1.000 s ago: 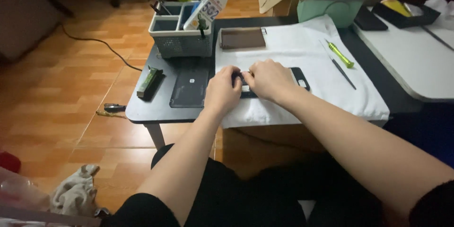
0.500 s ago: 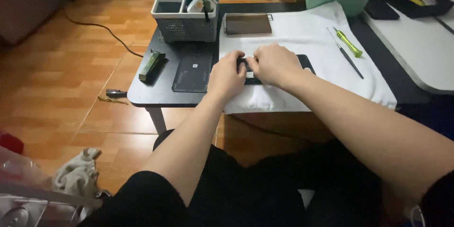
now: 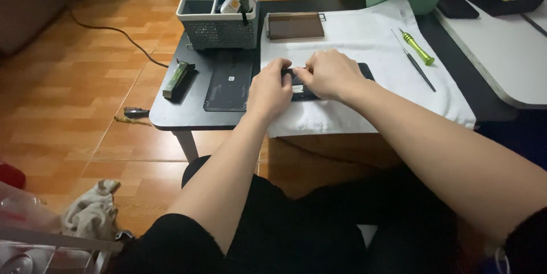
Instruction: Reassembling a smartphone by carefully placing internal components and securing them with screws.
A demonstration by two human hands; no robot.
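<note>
A flat black phone-like device (image 3: pixel 362 71) lies on a white cloth (image 3: pixel 364 40) spread over a small dark table (image 3: pixel 171 115). My left hand (image 3: pixel 270 88) rests on the device's left end with fingers curled on it. My right hand (image 3: pixel 329 73) covers its middle, fingertips pinched at its top edge close to the left fingers. Most of the device is hidden under both hands.
A black back panel (image 3: pixel 229 80) and a small green tool (image 3: pixel 175 79) lie left of the cloth. A grey organiser basket (image 3: pixel 217 22) and a brown plate (image 3: pixel 295 25) stand behind. A green screwdriver (image 3: pixel 417 47) and thin black tool (image 3: pixel 419 68) lie at right. A white table (image 3: pixel 501 51) adjoins.
The view has shifted slightly down and closer. Both hands stay on the device, with the fingertips now pinched nearer together at its top edge.
</note>
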